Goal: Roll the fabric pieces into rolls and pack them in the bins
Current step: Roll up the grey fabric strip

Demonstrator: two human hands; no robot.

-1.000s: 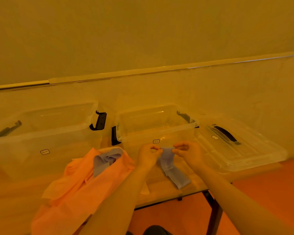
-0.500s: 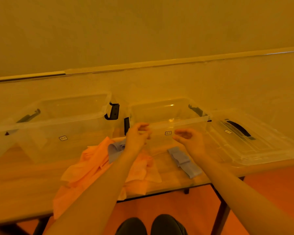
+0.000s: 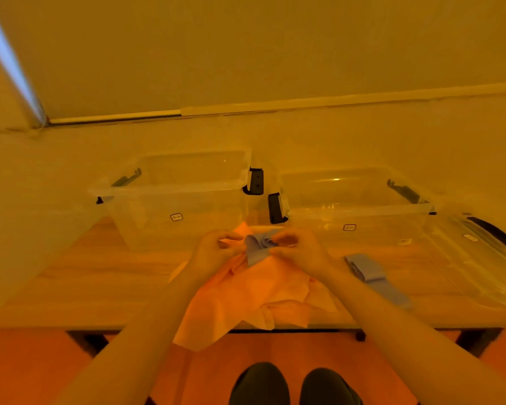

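Now both my left hand (image 3: 216, 248) and right hand (image 3: 297, 248) pinch the blue fabric piece (image 3: 257, 247) between them, above the orange cloth (image 3: 257, 296); rolling starts, next needing tight turns toward the bin (image 3: 362, 210) beyond.

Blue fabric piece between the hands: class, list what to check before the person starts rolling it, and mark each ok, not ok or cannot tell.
1. Both hands on the blue fabric piece: right hand pinches it, ok; left hand, cannot tell.
2. Piece spread flat for rolling: not ok, it is bunched.
3. Piece clear of the orange cloth: not ok, it lies on it.
4. Left bin and right bin open on top: ok.
5. Second blue strip out of the way: ok, beside the right forearm.
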